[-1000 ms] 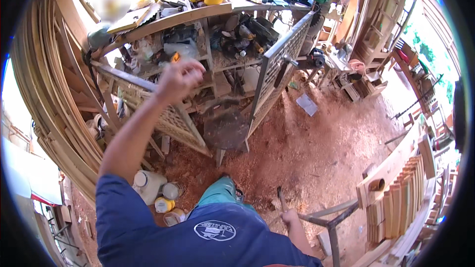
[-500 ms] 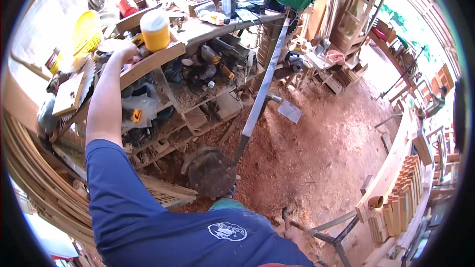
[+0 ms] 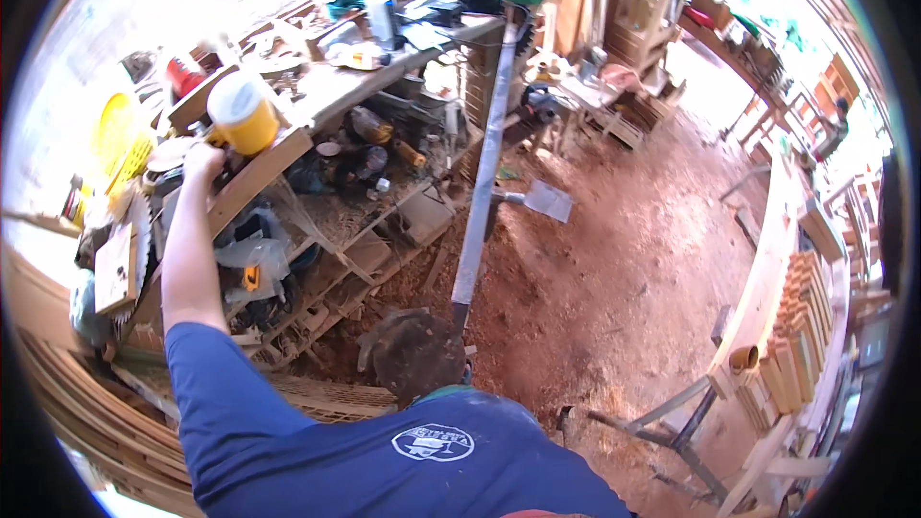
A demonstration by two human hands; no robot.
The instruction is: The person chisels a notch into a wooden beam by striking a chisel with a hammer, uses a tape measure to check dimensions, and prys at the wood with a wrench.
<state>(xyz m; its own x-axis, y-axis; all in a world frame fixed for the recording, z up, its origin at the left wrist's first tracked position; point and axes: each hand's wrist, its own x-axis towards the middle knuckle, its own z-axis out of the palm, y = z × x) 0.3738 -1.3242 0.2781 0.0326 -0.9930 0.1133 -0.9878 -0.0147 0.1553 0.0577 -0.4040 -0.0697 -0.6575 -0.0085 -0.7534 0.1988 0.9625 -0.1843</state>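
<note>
My left arm stretches to the cluttered workbench (image 3: 336, 96) at the far left. My left hand (image 3: 203, 163) is at the raised wooden edge board (image 3: 257, 182), its fingers curled; what they hold, if anything, is hidden. Just right of the hand stands a yellow jug (image 3: 251, 129) with a white lid. A pale round disc (image 3: 171, 153) lies on its left. My right hand is hidden behind my blue shirt (image 3: 384, 460). Beside the shirt's lower right side shows the dark end of a tool (image 3: 565, 414), its kind unclear.
Circular saw blades (image 3: 142, 240) and a yellow basket (image 3: 123, 149) sit left of my hand. Power tools fill the shelf (image 3: 374, 139) below. A long metal bar (image 3: 484, 173) slants up from a round dark stool-like top (image 3: 417, 355). Stacked wood pieces (image 3: 791, 345) stand right; another person (image 3: 833, 129) is far right.
The view has shifted, so the bench sits further left. My left hand stays by the yellow jug, a little lower on the edge board. My right hand, partly visible before, is now out of sight.
</note>
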